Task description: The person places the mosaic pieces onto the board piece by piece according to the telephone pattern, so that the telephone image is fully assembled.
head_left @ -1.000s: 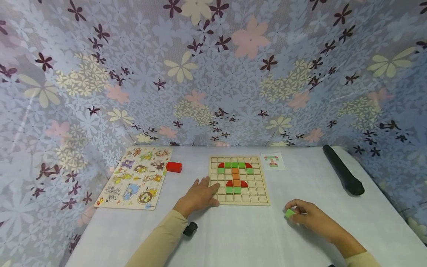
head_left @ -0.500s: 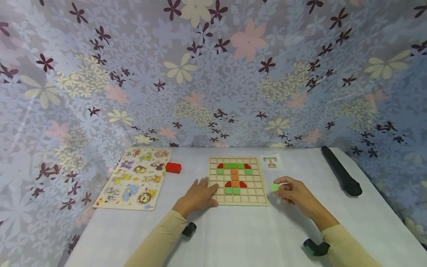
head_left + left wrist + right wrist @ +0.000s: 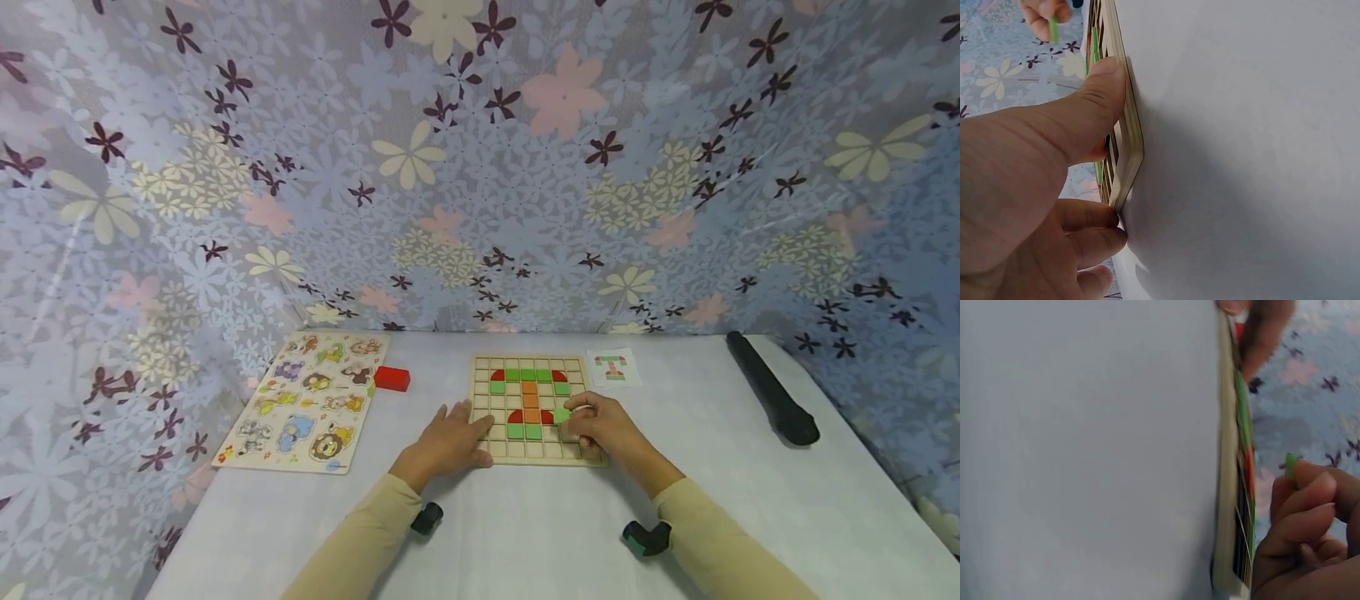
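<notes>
A wooden grid board (image 3: 525,462) lies on the table with green and orange squares and red quarter-round tiles set in its cells, in a mushroom-like pattern. My left hand (image 3: 447,442) rests at its lower left corner, fingers spread; in the left wrist view the thumb lies on the board's rim (image 3: 1135,150) and other fingertips touch its side. Over the right part of the board, my right hand (image 3: 609,429) pinches a green square tile (image 3: 562,414) between thumb and fingers. That tile (image 3: 1290,464) shows edge-on, above the board, in the right wrist view.
A pattern card (image 3: 630,367) lies just right of the board's top. To the left are a red block (image 3: 392,379) and an animal puzzle board (image 3: 303,417). A long black object (image 3: 772,392) lies at the right. Flowered cloth (image 3: 480,167) hangs behind the table.
My right hand has moved left and away from me with the green tile, from the bare table at the right to over the board. The left hand stays put.
</notes>
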Tool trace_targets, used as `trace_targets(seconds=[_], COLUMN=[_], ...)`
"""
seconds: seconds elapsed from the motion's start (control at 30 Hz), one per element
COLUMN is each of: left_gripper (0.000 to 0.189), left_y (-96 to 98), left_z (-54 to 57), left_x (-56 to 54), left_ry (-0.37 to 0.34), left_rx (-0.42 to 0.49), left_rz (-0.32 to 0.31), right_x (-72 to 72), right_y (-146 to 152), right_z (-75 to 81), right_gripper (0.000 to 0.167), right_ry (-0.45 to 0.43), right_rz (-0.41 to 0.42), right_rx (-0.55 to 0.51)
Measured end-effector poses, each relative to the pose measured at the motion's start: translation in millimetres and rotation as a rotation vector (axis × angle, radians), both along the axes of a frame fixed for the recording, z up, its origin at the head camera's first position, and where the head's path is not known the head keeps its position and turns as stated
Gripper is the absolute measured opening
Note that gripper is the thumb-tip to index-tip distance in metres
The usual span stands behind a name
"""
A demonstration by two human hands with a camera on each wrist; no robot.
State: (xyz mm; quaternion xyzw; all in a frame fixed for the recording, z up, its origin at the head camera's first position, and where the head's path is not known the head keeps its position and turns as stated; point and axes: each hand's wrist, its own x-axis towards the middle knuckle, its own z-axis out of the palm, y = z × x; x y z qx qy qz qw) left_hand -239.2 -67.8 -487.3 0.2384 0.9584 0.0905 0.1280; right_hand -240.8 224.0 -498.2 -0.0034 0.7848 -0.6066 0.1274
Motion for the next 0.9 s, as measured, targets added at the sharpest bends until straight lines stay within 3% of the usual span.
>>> trace_targets(seconds=[0.2,0.33,0.53,0.9], left_gripper=[0.073,0.073,0.073,0.073], left_y=[0.3,-0.2,-0.8,1.5], left_z=[1.4,2.1,2.9,-0.3], left_x=[0.9,1.7,2.3,-0.7], left_ry=[0.003,0.003,0.007,0.008], left_rx=[0.002,0.004,0.002,-0.002], left_rz=[-0.004,-0.003,-0.003,-0.013], right_x=[4.0,4.4,4.1,5.2], right_y=[-17,-20,-24,-15], right_z=[-3.2,-4.8,-4.2,-5.9], right_gripper=[0.032,0.028,0.027,0.027], right_ry=[0.144,0.186,0.182,0.174], right_rz=[0.054,0.058,0.046,0.049], right_rx=[0.311,0.384,0.396,0.312])
